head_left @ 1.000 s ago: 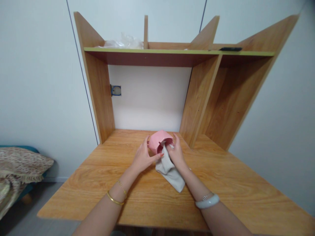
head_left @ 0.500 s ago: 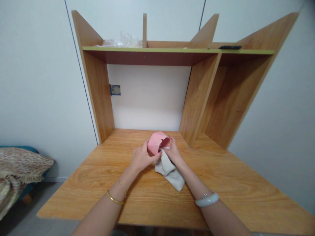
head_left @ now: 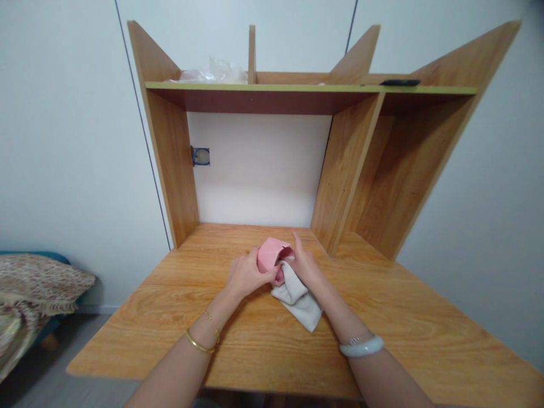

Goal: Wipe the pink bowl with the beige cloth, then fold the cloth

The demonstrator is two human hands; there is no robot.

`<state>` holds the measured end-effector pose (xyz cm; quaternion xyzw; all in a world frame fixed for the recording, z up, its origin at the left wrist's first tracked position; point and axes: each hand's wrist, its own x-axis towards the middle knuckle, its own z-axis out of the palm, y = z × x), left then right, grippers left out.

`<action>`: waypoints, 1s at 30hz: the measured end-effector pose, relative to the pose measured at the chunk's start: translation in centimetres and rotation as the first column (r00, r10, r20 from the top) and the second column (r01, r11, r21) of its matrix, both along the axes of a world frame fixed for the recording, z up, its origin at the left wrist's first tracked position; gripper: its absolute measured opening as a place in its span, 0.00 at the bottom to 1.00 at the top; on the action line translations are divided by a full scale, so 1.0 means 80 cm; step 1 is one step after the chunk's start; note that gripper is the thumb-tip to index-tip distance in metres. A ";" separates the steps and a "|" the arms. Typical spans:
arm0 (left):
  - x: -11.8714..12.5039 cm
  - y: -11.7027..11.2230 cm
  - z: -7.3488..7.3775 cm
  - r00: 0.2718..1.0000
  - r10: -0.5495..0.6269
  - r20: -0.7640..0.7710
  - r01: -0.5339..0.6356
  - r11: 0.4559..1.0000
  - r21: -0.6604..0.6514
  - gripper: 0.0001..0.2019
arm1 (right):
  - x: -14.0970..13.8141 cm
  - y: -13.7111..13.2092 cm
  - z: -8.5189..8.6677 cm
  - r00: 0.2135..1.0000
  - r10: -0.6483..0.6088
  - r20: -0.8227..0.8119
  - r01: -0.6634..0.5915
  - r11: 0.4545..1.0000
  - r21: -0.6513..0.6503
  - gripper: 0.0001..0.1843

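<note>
The pink pot [head_left: 270,253] is gripped by the left hand [head_left: 250,273], the cloth [head_left: 297,300] touched by the right hand [head_left: 306,267], its grip hidden. Toward six o'clock, room is bounded by the desk edge [head_left: 280,387].

My only view comes from the person's head, above the near edge of the desk [head_left: 403,317], and it faces forward and tilts down, so both forearms run in from the bottom of the frame. I see the left hand [head_left: 250,275] and right hand [head_left: 308,269] at arm's reach, just below centre, with the shelf unit [head_left: 263,88] farther off, nearly square on, before the wall [head_left: 259,170]. The wide framing also takes in a blanket [head_left: 38,283] at the far left.
</note>
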<state>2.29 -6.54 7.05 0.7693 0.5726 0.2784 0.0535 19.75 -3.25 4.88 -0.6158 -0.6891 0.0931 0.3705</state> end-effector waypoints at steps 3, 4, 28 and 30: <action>0.000 0.000 0.000 1.000 -0.011 -0.021 0.011 1.000 0.007 0.26 | 0.001 -0.002 0.006 0.996 -0.037 0.077 0.037 0.999 0.012 0.44; 0.000 0.000 0.000 1.000 -0.016 -0.024 0.016 1.000 0.011 0.25 | 0.001 -0.004 0.008 0.994 -0.048 0.094 0.047 0.999 0.018 0.44; -0.003 -0.001 0.002 0.989 -0.036 -0.145 0.038 0.999 0.011 0.26 | 0.001 -0.009 0.001 0.980 0.181 -0.085 -0.187 0.980 -0.069 0.41; -0.003 -0.001 0.002 0.988 -0.033 -0.148 0.035 0.999 0.009 0.26 | 0.006 -0.006 -0.001 0.969 0.200 -0.148 -0.214 0.973 -0.089 0.43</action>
